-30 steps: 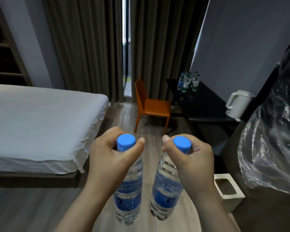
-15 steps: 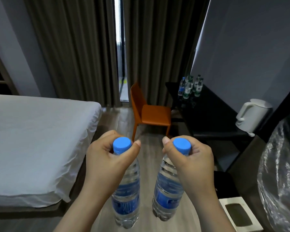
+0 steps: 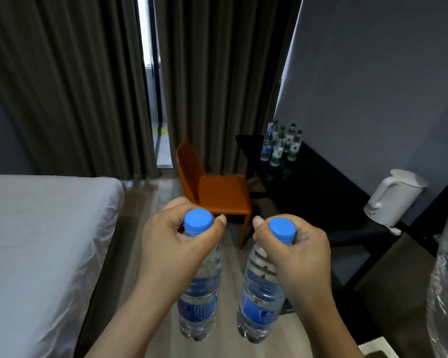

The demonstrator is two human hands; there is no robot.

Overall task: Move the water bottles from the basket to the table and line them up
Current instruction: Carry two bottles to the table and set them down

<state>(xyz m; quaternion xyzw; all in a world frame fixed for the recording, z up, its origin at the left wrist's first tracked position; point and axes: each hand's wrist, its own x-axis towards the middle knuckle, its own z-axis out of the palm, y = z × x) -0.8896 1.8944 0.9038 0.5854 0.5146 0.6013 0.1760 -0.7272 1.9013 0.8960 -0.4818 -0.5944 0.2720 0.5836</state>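
A curtained bedroom is seen, with the bed (image 3: 36, 241) at the left of the frame and a dark bench (image 3: 318, 192) at the right, now larger and nearer the centre than a second ago, so a carry toward it is judged under way. The left hand (image 3: 176, 244) is closed round the neck of the left bottle (image 3: 199, 288), the right hand (image 3: 292, 251) round the right bottle (image 3: 261, 293), both hanging low in the frame, well apart from the bottles already standing (image 3: 281, 144) on the bench's far end.
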